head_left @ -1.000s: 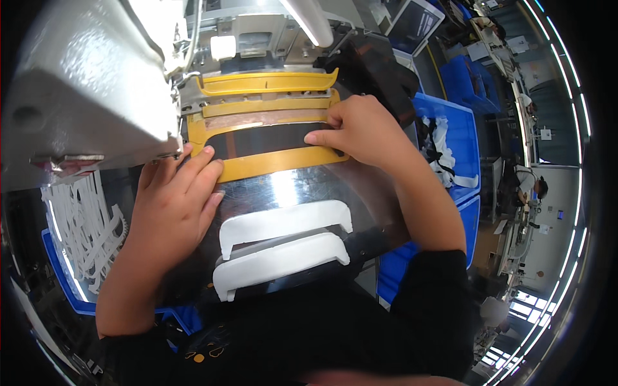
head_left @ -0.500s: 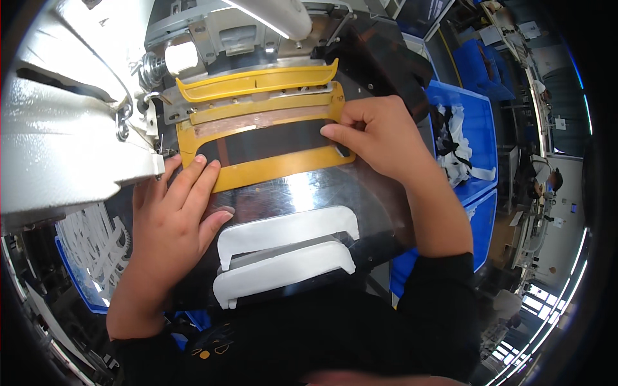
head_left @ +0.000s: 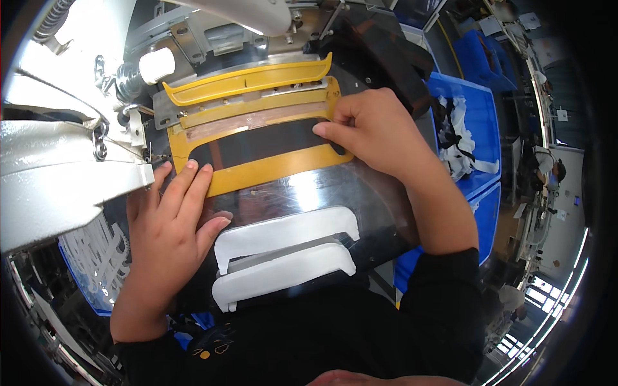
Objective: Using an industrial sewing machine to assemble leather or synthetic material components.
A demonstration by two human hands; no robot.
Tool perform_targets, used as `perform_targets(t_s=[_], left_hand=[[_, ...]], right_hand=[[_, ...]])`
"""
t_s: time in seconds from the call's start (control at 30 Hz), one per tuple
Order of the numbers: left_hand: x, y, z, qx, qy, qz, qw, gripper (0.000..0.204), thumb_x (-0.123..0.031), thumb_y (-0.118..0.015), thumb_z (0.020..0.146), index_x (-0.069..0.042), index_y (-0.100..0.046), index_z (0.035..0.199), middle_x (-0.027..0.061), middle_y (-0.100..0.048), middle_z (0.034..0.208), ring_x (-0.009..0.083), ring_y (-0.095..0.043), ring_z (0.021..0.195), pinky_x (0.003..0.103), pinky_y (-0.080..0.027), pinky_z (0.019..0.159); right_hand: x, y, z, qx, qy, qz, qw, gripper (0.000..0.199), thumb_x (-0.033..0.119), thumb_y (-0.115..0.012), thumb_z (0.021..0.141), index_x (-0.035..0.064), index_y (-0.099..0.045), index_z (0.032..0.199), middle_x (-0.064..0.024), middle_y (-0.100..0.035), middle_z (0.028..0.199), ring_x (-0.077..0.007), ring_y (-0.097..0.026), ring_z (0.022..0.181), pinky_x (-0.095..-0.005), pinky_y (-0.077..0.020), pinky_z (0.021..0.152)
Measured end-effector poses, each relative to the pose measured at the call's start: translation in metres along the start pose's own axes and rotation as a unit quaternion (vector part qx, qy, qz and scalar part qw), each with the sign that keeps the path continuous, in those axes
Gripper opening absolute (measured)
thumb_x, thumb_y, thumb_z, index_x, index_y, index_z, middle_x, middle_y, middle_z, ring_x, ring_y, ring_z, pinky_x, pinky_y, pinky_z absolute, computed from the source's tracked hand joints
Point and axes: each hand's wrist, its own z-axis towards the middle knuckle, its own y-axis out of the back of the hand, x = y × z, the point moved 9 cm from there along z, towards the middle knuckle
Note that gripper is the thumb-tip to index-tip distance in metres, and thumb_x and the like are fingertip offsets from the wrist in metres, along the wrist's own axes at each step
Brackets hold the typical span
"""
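Observation:
A yellow sewing template, a flat frame around a long dark opening, lies on the shiny machine bed. A raised yellow strip and a metal bar run along its far side. My left hand rests with fingers outstretched on the template's near left corner, close beside the needle area. At the right end my right hand pinches the template's rim, thumb on top and the other fingers curled, partly hidden. Nearer to me lie two white collar-shaped pieces, one in front of the other.
The white sewing machine head fills the left side, with a light tube above the template. Blue bins with white and black scraps stand at right. Another bin with white cut strips sits at lower left.
The whole view has shifted slightly, so the machine and template appear a little farther left. Both hands keep their places on the template, and the white pieces lie as before.

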Motion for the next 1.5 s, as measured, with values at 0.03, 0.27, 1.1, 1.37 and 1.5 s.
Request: perform_targets(t_s=[0.03, 0.27, 1.1, 1.37, 1.5], left_hand=[[0.0, -0.001, 0.0, -0.001, -0.002, -0.001, 1.0, 0.069, -0.044, -0.083, 0.089, -0.013, -0.067, 0.149, 0.0079, -0.066, 0.149, 0.0349, -0.055, 0.14, 0.051, -0.039, 0.116], [0.002, -0.002, -0.004, -0.002, 0.003, -0.003, 1.0, 0.068, -0.046, -0.081, 0.092, -0.012, -0.066, 0.149, 0.0079, -0.065, 0.15, 0.0335, -0.053, 0.143, 0.052, -0.037, 0.116], [0.004, 0.012, -0.013, -0.021, -0.032, -0.029, 0.999, 0.061, -0.035, -0.085, 0.087, 0.002, -0.073, 0.134, 0.0169, -0.069, 0.141, 0.0358, -0.061, 0.133, 0.052, -0.043, 0.116], [0.003, 0.019, -0.009, -0.079, -0.066, -0.071, 0.992, 0.05, -0.029, -0.088, 0.084, 0.004, -0.077, 0.12, 0.0165, -0.073, 0.123, 0.0365, -0.066, 0.118, 0.049, -0.05, 0.107], [0.004, 0.021, -0.009, -0.09, -0.073, -0.073, 0.991, 0.049, -0.031, -0.089, 0.083, 0.003, -0.078, 0.117, 0.0161, -0.074, 0.118, 0.0357, -0.067, 0.115, 0.048, -0.051, 0.105]], right_hand=[[-0.001, 0.0, 0.0, 0.012, -0.007, -0.012, 1.0, 0.035, 0.028, -0.087, 0.091, -0.0011, -0.074, 0.076, -0.0137, -0.066, 0.063, -0.0242, -0.064, 0.055, -0.0372, -0.0497, 0.056], [-0.015, 0.008, -0.012, 0.11, -0.103, -0.04, 0.988, 0.029, 0.026, -0.088, 0.087, 0.0007, -0.077, 0.08, -0.0127, -0.07, 0.069, -0.0231, -0.069, 0.062, -0.034, -0.053, 0.062], [0.041, 0.005, -0.047, 0.029, 0.167, -0.189, 0.967, 0.019, 0.017, -0.076, 0.092, 0.0068, -0.083, 0.105, -0.0073, -0.077, 0.131, -0.0228, -0.077, 0.085, -0.0366, -0.0572, 0.076], [-0.034, 0.011, 0.001, -0.066, -0.017, 0.528, 0.846, 0.022, 0.028, -0.056, 0.115, 0.0075, -0.064, 0.112, -0.0159, -0.075, 0.128, -0.0082, -0.063, 0.066, -0.0203, -0.0539, 0.062], [-0.036, 0.015, -0.001, -0.062, 0.026, 0.555, 0.829, 0.025, 0.028, -0.053, 0.116, 0.0072, -0.066, 0.11, -0.0103, -0.077, 0.112, -0.0081, -0.058, 0.061, -0.0226, -0.0512, 0.057]])
